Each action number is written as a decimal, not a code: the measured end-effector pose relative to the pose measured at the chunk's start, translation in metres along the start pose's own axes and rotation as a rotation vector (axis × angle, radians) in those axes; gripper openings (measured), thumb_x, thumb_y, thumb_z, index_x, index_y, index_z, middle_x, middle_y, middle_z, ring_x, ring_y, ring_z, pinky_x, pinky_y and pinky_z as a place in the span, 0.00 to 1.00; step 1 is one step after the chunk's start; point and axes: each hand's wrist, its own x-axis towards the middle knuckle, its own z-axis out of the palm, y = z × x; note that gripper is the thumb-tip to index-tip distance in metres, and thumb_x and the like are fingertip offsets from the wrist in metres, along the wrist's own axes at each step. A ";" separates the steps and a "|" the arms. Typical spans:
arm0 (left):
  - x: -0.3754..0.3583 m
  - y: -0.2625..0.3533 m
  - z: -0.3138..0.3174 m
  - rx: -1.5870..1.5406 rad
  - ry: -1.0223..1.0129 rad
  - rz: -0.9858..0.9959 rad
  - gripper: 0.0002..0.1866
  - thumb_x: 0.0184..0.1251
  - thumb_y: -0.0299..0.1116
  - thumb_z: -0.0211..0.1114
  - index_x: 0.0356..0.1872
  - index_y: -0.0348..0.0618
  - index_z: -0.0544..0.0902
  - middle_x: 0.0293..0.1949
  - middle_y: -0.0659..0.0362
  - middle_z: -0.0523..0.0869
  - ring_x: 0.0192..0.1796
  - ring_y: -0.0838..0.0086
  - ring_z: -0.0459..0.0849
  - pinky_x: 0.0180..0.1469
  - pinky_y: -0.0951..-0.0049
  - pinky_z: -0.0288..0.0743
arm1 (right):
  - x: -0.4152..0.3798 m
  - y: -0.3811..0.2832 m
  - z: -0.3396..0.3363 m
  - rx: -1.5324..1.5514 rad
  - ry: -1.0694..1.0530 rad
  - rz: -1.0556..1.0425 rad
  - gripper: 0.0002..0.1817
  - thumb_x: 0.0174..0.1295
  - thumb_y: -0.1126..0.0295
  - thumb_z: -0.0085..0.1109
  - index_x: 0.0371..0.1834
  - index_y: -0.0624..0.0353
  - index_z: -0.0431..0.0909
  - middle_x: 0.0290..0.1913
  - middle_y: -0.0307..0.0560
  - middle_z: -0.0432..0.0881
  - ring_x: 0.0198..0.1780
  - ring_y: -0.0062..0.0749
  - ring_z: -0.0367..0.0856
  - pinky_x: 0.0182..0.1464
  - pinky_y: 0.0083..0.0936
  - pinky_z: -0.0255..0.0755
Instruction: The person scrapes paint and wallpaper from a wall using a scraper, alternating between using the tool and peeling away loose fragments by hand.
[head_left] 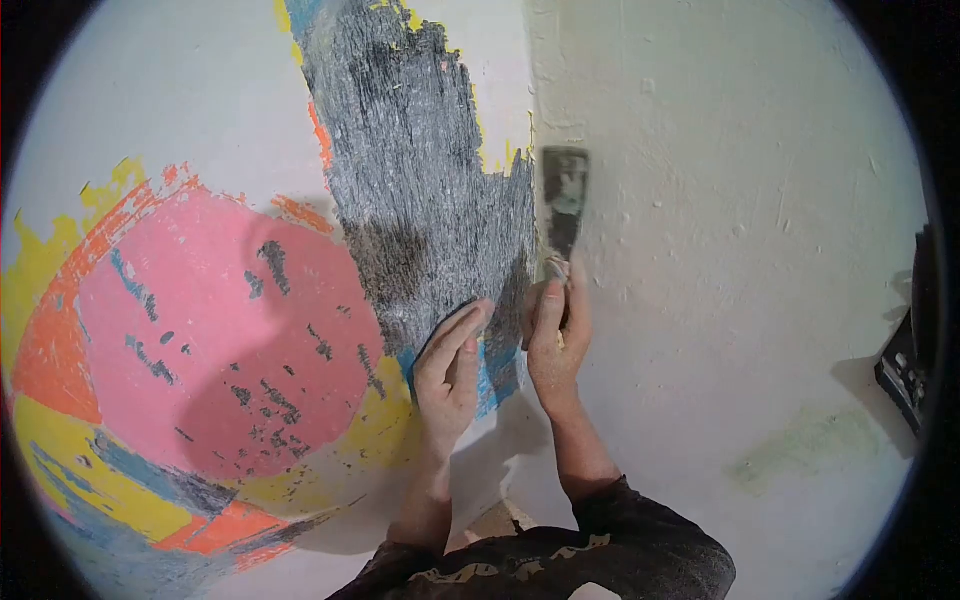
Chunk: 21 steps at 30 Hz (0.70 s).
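Painted wall [200,330]; dirty scraper [563,200] upright.

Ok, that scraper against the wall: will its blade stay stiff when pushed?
Probably slightly springy: the scraper has a thin, flat blade. Likely light, since the right hand alone grips it. The left hand rests on the wall.

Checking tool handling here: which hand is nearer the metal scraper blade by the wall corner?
Right. The right hand grips the handle just below the metal scraper blade; the left hand presses the wall lower left, apart.
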 end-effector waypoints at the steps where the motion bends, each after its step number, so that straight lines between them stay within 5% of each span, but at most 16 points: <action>1: 0.000 0.000 0.000 -0.063 0.017 -0.019 0.15 0.72 0.23 0.47 0.54 0.30 0.75 0.54 0.46 0.79 0.57 0.62 0.78 0.59 0.67 0.73 | -0.001 -0.001 0.000 -0.027 0.025 0.016 0.24 0.71 0.67 0.41 0.67 0.67 0.60 0.28 0.39 0.73 0.27 0.18 0.68 0.29 0.17 0.65; 6: 0.005 0.004 0.003 -0.127 0.027 -0.073 0.16 0.73 0.25 0.46 0.55 0.28 0.74 0.54 0.45 0.78 0.57 0.61 0.77 0.60 0.64 0.73 | 0.001 -0.001 -0.005 0.042 -0.063 0.053 0.24 0.71 0.68 0.41 0.67 0.68 0.59 0.29 0.38 0.72 0.28 0.17 0.67 0.28 0.16 0.63; 9: 0.007 0.007 0.007 -0.112 0.044 -0.072 0.16 0.74 0.27 0.46 0.55 0.27 0.73 0.54 0.44 0.78 0.57 0.60 0.78 0.60 0.62 0.73 | 0.008 0.000 -0.004 -0.050 0.064 -0.085 0.24 0.72 0.68 0.40 0.67 0.69 0.59 0.27 0.38 0.71 0.27 0.18 0.67 0.27 0.17 0.64; 11: 0.007 0.009 0.009 -0.107 0.060 -0.078 0.16 0.74 0.27 0.46 0.55 0.28 0.73 0.53 0.44 0.78 0.57 0.61 0.78 0.59 0.62 0.74 | 0.016 -0.001 -0.009 -0.150 -0.067 -0.061 0.24 0.71 0.69 0.40 0.67 0.71 0.57 0.30 0.46 0.77 0.28 0.23 0.73 0.29 0.20 0.67; 15: 0.007 0.005 0.014 -0.060 0.052 -0.091 0.16 0.74 0.28 0.45 0.56 0.29 0.73 0.53 0.45 0.78 0.57 0.61 0.78 0.60 0.61 0.73 | 0.016 -0.019 -0.007 -0.074 0.014 0.074 0.24 0.71 0.69 0.41 0.67 0.70 0.58 0.41 0.58 0.80 0.37 0.34 0.79 0.37 0.27 0.71; 17: 0.004 0.004 0.016 -0.065 0.061 -0.089 0.16 0.74 0.28 0.46 0.56 0.29 0.73 0.53 0.45 0.78 0.57 0.62 0.78 0.60 0.61 0.73 | 0.017 -0.022 -0.008 -0.264 -0.075 -0.125 0.24 0.70 0.69 0.40 0.67 0.69 0.58 0.47 0.66 0.79 0.42 0.39 0.80 0.42 0.32 0.72; 21: 0.004 0.002 0.021 -0.077 0.071 -0.117 0.16 0.74 0.28 0.46 0.56 0.30 0.73 0.54 0.45 0.78 0.57 0.61 0.78 0.59 0.60 0.74 | 0.009 0.004 -0.016 -0.131 -0.075 -0.115 0.23 0.70 0.68 0.40 0.67 0.67 0.59 0.44 0.68 0.79 0.39 0.39 0.80 0.42 0.32 0.72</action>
